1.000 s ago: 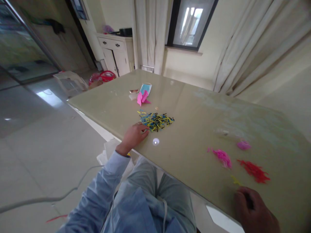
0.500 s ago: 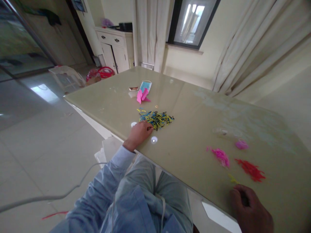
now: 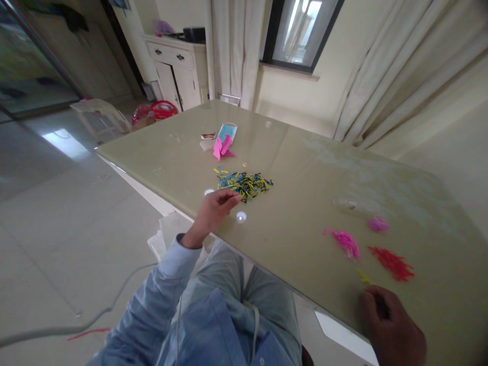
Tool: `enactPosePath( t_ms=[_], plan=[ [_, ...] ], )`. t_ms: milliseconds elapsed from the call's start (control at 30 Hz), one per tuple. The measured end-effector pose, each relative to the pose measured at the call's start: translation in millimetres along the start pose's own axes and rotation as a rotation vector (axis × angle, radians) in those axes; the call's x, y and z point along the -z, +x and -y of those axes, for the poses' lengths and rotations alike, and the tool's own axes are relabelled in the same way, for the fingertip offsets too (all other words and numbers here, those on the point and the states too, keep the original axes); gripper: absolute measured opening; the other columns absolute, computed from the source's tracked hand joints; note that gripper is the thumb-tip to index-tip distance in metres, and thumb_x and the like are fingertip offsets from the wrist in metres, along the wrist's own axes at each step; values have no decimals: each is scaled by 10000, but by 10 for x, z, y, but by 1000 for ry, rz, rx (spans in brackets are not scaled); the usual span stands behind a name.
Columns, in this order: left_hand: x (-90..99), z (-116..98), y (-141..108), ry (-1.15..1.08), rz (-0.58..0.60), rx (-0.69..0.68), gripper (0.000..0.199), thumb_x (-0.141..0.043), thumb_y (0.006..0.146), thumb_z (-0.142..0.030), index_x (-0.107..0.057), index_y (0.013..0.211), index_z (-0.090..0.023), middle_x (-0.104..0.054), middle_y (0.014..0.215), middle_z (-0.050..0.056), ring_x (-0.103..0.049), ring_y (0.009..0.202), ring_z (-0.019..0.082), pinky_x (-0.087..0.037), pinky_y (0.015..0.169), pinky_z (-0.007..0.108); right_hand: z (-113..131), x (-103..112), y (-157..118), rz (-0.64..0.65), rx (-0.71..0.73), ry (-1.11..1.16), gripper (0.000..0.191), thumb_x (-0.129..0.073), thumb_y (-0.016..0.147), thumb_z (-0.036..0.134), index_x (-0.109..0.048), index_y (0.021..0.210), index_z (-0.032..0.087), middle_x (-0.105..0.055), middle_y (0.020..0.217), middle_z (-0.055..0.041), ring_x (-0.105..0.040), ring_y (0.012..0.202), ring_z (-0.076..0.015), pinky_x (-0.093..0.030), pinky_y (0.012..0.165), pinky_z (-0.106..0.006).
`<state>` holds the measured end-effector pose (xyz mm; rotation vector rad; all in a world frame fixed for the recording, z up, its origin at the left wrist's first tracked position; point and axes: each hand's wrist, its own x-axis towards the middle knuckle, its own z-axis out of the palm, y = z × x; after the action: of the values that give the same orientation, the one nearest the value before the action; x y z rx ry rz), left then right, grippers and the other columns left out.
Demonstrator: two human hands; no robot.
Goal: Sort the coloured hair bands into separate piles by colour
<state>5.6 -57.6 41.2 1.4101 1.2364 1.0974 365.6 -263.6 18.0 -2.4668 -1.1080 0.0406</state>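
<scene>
My left hand [image 3: 216,207] is over the near edge of the table, thumb and fingers pinched at the front of a pile of short blue, yellow and black strips [image 3: 247,184]. Whatever is between those fingertips is too small to make out. My right hand [image 3: 394,323] rests low at the table's right, its fingers curled into a loose pinch. Just beyond its fingertips lies a small bunch of yellow strips [image 3: 365,277]. Farther off are a pile of pink strips [image 3: 346,245] and a pile of red strips [image 3: 392,263].
A small round white disc [image 3: 241,217] lies beside my left hand. Beyond the strips are a blue face mask [image 3: 227,132] and folded pink paper [image 3: 223,147]. A purple bundle [image 3: 378,224] lies at right on the glossy table [image 3: 297,203]. A cable [image 3: 95,317] crosses the floor.
My left hand has turned, showing its thumb and fingers from the side, and has lifted slightly at the pile's near edge. My right hand has hardly moved.
</scene>
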Motion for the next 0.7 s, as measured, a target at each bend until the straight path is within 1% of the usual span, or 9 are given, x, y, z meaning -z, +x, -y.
enactPosePath(
  t_ms=[67,100,167,267,400,533,700],
  plan=[
    [-53,-81,-128,-274,11,87,366,-743,770,-524,-693,811,-164,-616,696,-1,-420,488,67,-300,464,221,6,-5,-6,-10,2,-4,331,-502,719,528,-655,811,249,-664,659,-89,-584,579,-271,-373,534,-336],
    [-87,-121,-189,-364,1,105,374,-765,756,-524,-682,795,-161,-614,705,-3,-405,477,54,-278,453,216,9,-9,-9,-17,6,-4,331,-497,723,525,-654,814,248,-664,664,-89,-581,582,-267,-370,537,-334],
    [-161,-200,-301,-495,-24,131,376,-802,733,-505,-666,773,-157,-603,714,-10,-386,469,37,-250,443,209,6,-18,-15,-32,17,3,338,-493,727,521,-656,826,242,-666,680,-91,-581,593,-263,-370,547,-332],
    [-280,-322,-445,-643,-39,179,367,-825,727,-472,-651,770,-151,-576,724,-21,-377,480,25,-248,447,196,-15,-39,-15,-34,26,13,355,-497,726,528,-663,833,232,-662,675,-88,-582,599,-263,-377,555,-331],
    [-443,-509,-617,-739,-33,176,352,-808,772,-448,-631,741,-146,-555,731,-23,-373,488,16,-249,455,189,-33,-57,-14,-39,38,28,361,-500,722,515,-674,834,219,-669,682,-90,-602,618,-266,-397,577,-335],
    [-622,-680,-731,-812,37,184,336,-802,787,-428,-623,721,-152,-570,754,-19,-373,479,13,-249,451,195,-21,-54,-24,-61,73,50,373,-490,736,504,-684,827,199,-670,683,-96,-611,627,-255,-415,596,-334],
    [-845,-765,-766,-839,105,211,337,-814,775,-428,-629,722,-152,-585,748,-9,-374,472,13,-228,434,195,-46,-65,-39,-104,135,94,360,-497,766,490,-690,815,190,-653,625,-72,-598,583,-223,-412,577,-307]
  ],
)
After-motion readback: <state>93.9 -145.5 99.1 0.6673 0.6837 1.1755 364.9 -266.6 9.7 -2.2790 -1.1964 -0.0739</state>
